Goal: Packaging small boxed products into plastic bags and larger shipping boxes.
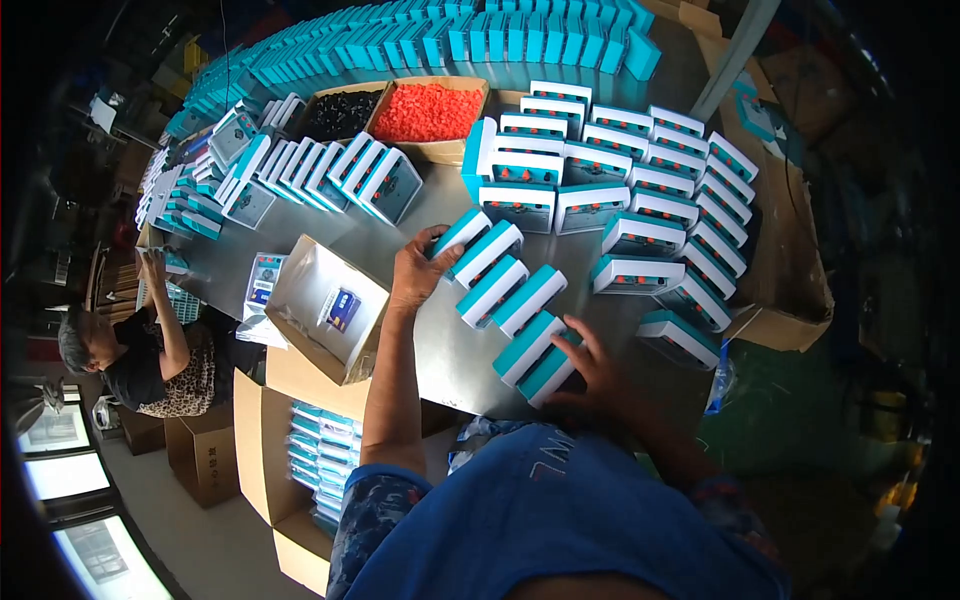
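Several teal-and-white plastic device housings [491, 292] stand on edge in a slanting double row before me on the metal table. My left hand [424, 266] grips the housing [463, 232] at the far left end, thumb on its top and fingers behind. At the near end, my right hand [589, 360] has its fingers spread against a housing [551, 371]; whether it grips it is unclear. To the right, more housings [660, 199] stand in rows with red parts on their faces. Another group of housings [390, 184] leans in a row at the left.
Boxes of red plastic parts [429, 112] and black parts [341, 114] stand behind. An open white-lined carton [330, 300] lies left of my left arm; a carton of wrapped units [259, 450] is below. A co-worker [150, 360] is at the far left. A metal post [735, 60] rises at the back right.
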`<state>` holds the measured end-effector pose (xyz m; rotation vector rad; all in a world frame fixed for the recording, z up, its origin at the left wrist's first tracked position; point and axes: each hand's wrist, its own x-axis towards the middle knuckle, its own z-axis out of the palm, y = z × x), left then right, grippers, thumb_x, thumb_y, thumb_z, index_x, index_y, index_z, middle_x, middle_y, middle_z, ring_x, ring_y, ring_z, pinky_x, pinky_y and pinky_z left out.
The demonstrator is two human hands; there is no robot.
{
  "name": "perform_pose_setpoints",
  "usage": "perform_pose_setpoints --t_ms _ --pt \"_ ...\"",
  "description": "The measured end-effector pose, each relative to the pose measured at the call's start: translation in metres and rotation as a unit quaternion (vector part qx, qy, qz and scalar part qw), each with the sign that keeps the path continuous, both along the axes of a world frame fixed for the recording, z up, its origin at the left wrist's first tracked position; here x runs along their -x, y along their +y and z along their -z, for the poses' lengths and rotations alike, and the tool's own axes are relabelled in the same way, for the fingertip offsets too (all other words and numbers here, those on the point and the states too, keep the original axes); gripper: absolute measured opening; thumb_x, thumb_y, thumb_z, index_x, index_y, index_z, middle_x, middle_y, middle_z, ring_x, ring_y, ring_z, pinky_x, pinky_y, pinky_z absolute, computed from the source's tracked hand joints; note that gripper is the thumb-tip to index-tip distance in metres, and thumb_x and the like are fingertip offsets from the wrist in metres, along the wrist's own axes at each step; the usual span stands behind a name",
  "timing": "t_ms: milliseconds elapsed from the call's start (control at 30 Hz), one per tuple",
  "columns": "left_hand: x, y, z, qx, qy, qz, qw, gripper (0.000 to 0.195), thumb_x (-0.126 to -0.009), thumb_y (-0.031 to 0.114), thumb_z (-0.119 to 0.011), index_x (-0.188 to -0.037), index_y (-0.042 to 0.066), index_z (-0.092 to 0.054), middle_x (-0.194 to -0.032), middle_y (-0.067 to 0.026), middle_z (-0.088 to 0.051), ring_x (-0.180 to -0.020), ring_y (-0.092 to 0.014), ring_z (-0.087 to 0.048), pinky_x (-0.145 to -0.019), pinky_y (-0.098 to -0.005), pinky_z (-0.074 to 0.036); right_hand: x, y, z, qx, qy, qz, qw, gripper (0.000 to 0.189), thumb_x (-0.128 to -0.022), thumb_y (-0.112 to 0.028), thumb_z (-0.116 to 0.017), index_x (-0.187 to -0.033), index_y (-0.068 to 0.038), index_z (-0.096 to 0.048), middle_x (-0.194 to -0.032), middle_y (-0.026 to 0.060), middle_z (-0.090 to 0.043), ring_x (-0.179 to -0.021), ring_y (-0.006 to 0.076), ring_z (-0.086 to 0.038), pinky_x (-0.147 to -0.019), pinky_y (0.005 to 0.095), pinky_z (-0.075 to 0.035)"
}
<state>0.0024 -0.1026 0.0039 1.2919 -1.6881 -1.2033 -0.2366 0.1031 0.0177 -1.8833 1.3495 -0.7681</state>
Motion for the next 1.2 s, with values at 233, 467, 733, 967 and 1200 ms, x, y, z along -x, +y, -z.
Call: perform_pose_setpoints --t_ms 233,467,733,967,1200 --pt "0.031 -0.015 -0.024 -0.029 -0.017 0.126 0.991 0.036 -0.078 0.026 -0.066 -0.103 0.001 -0.06 -0.091 -0.0099 -0.063 -0.081 -0.016 -0.058 -0.074 -0.028 -0.046 -0.006 0.026 0.0 0.03 0.069 -0.003 0.997 0.059 -0.067 -0.023 -0.072 -0.119 -0.013 -0.045 -0.128 0.0228 -0.031 -0.118 0.0398 -0.034 -0.094 0.0453 -0.035" --pt "0.086 -0.134 -0.033 0.104 -0.144 -0.115 0.977 0.047 -0.082 0.044 -0.051 -0.112 0.008 -0.055 -0.102 -0.02 -0.057 -0.097 -0.029 -0.057 -0.084 -0.0383 -0.043 -0.006 0.032 0.004 0.038 0.126 0.006 0.991 0.067 -0.065 -0.025 -0.073 -0.123 -0.015 -0.041 -0.127 0.0221 -0.032 -0.117 0.0434 -0.032 -0.094 0.051 -0.032" --pt "0.099 -0.177 -0.014 0.113 -0.351 0.011 0.929 0.042 -0.07 0.04 -0.064 -0.108 0.022 -0.056 -0.107 -0.0226 -0.052 -0.098 -0.035 -0.054 -0.084 -0.0388 -0.044 -0.006 0.028 0.004 0.011 0.118 0.015 0.993 0.064 -0.066 -0.026 -0.071 -0.123 -0.016 -0.044 -0.127 0.0197 -0.036 -0.119 0.0413 -0.033 -0.094 0.05 -0.034" --pt "0.053 -0.121 -0.049 0.094 -0.309 0.001 0.946 0.054 -0.062 0.022 -0.069 -0.106 0.009 -0.041 -0.087 -0.0204 -0.06 -0.082 -0.037 -0.059 -0.075 -0.0395 -0.046 -0.002 0.026 0.001 0.049 0.09 0.009 0.995 0.067 -0.063 -0.02 -0.073 -0.123 -0.02 -0.044 -0.128 0.0177 -0.036 -0.119 0.0407 -0.033 -0.094 0.0494 -0.034" --pt "-0.012 -0.059 0.02 0.109 0.139 0.005 0.984 0.04 -0.071 -0.015 -0.054 -0.099 0.008 -0.037 -0.11 -0.0101 -0.049 -0.107 -0.019 -0.047 -0.092 -0.0284 -0.036 -0.003 0.028 -0.001 0.071 0.117 0.007 0.991 0.067 -0.062 -0.017 -0.073 -0.122 -0.02 -0.045 -0.127 0.0172 -0.037 -0.117 0.0389 -0.036 -0.093 0.0471 -0.036"
